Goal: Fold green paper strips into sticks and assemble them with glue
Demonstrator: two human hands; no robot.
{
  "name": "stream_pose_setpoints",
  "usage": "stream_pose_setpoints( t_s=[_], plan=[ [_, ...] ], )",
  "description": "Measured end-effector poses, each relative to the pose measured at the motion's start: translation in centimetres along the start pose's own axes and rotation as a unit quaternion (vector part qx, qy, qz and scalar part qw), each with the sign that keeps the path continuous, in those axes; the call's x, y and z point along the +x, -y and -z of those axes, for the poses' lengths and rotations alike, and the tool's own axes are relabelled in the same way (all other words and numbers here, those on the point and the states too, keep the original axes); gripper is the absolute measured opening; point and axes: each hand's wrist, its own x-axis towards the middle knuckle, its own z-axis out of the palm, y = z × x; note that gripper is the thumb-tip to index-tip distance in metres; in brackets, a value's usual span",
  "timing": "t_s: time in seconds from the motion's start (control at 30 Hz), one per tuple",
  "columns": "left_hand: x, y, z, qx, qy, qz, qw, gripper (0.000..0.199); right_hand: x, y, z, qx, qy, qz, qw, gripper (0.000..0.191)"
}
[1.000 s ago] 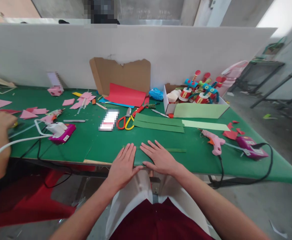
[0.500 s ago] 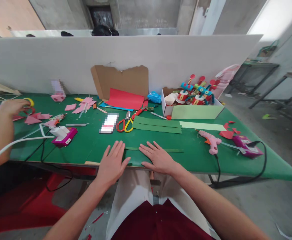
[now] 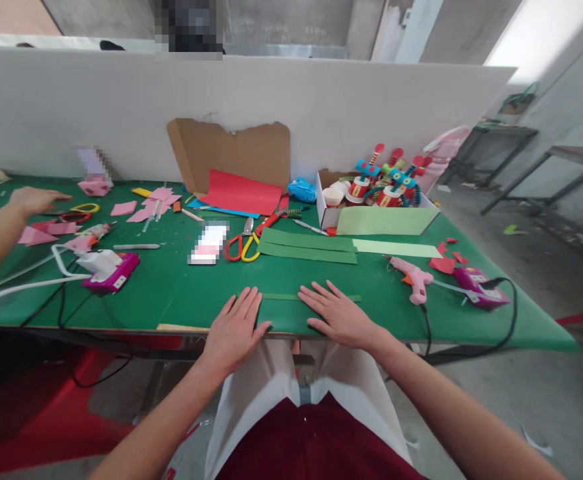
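Note:
A narrow green paper strip lies along the near part of the green table. My left hand rests flat over the strip's left end, fingers stretched forward. Flat on its right part is my right hand, fingers spread, with the tip of the strip showing beyond it. Both palms press down and grip nothing. Just ahead lie wider dark green paper strips and a pale green strip. Scissors with red and yellow handles sit left of them, near a phone.
To the right are a pink glue gun and a purple power strip with its cord. A box of paper figures stands behind. On the left, a co-worker's hand is over pink paper scraps, near another power strip.
My right hand has slid right along the strip, widening the gap between my hands. The co-worker's hand has let go of the yellow-and-red scissors, now lying on the table.

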Motion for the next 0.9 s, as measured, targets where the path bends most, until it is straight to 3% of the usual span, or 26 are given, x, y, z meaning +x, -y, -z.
stream_pose_setpoints(
  t_s=[0.13,0.23,0.3,0.4,0.5,0.57,0.67,0.9],
  plan=[
    [-0.6,1.0,0.5,0.009,0.005,0.022,1.000,0.055,-2.7,-1.9,0.8,-0.007,0.011,-0.024,1.000,0.056],
    [-0.2,0.5,1.5,0.014,0.006,0.044,0.999,0.055,-3.8,-2.5,1.0,-0.016,0.015,-0.042,0.999,0.057],
    [0.6,-1.1,2.2,0.013,-0.008,0.049,0.999,0.055,-4.1,-2.6,1.0,-0.022,0.015,-0.046,0.999,0.057],
    [2.5,-5.1,2.3,-0.018,-0.012,-0.021,1.000,0.054,-4.1,-2.5,0.9,-0.032,0.012,-0.043,0.998,0.057],
    [4.2,-8.8,1.3,-0.041,0.016,-0.081,0.996,0.055,-4.0,-2.6,0.7,-0.043,0.007,-0.038,0.998,0.057],
    [4.8,-9.9,0.4,-0.042,0.024,-0.085,0.995,0.057,-4.0,-2.7,0.6,-0.050,0.005,-0.034,0.998,0.057],
    [4.6,-9.1,-0.2,-0.033,0.027,-0.086,0.995,0.062,-4.0,-2.8,0.5,-0.057,-0.001,-0.029,0.998,0.056],
    [1.8,-3.0,0.2,-0.003,0.008,-0.072,0.997,0.063,-4.1,-2.9,0.5,-0.053,0.003,-0.028,0.998,0.058]
  ],
)
